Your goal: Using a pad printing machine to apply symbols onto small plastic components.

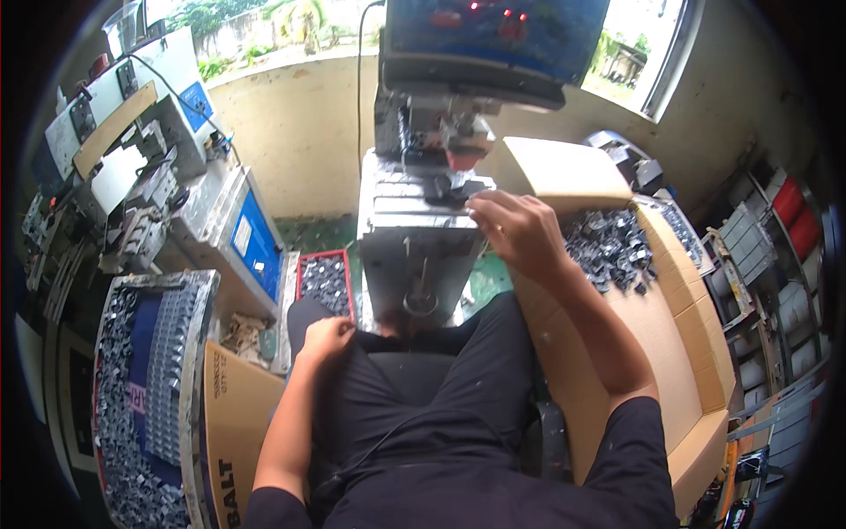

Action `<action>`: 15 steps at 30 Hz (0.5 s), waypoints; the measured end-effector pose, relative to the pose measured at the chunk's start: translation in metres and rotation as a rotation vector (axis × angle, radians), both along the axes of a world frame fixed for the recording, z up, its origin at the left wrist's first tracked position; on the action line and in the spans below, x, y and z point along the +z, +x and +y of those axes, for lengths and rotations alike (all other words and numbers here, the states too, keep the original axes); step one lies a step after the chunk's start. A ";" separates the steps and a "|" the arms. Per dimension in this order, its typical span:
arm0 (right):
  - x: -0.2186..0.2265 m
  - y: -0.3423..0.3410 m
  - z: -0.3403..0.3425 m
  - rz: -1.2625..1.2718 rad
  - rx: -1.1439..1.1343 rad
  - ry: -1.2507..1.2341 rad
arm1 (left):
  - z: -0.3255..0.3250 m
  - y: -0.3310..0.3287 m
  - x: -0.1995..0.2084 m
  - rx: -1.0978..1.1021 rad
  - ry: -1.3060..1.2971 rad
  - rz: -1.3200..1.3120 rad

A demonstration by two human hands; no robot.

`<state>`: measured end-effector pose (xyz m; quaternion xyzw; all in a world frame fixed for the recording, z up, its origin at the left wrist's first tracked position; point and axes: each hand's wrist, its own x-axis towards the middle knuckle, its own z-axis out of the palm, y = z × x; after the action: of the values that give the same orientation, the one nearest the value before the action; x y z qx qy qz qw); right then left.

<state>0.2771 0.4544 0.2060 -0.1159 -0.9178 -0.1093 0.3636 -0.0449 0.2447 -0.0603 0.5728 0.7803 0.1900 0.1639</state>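
In front of me stands a bench machine with a metal work table [401, 189] and a pressing head with a red-tipped part [463, 159] above it. A small dark part [441, 189] sits on that table, beneath the head. My right hand [522, 231] reaches to the table's right edge, beside the dark part, with thumb and fingers pinched together. Whatever is between these fingertips is too small to make out. My left hand [326, 339] rests on my left thigh with its fingers curled; what it holds, if anything, is hidden.
To my right an open cardboard box [652, 353] holds a heap of dark metal pieces [608, 247]. A red tray [351, 286] of similar pieces lies left of the machine. Further left stand a piece-filled bin [204, 353] and another machine [189, 198]. A rack [767, 229] lines the right.
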 end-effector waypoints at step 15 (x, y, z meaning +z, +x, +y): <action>0.159 -0.015 -0.052 0.511 -0.188 0.193 | 0.006 0.014 0.015 0.013 -0.035 -0.008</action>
<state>0.2625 0.4020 0.3650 -0.1890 -0.7671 -0.1964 0.5808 -0.0313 0.2505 -0.0458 0.5641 0.7865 0.1798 0.1757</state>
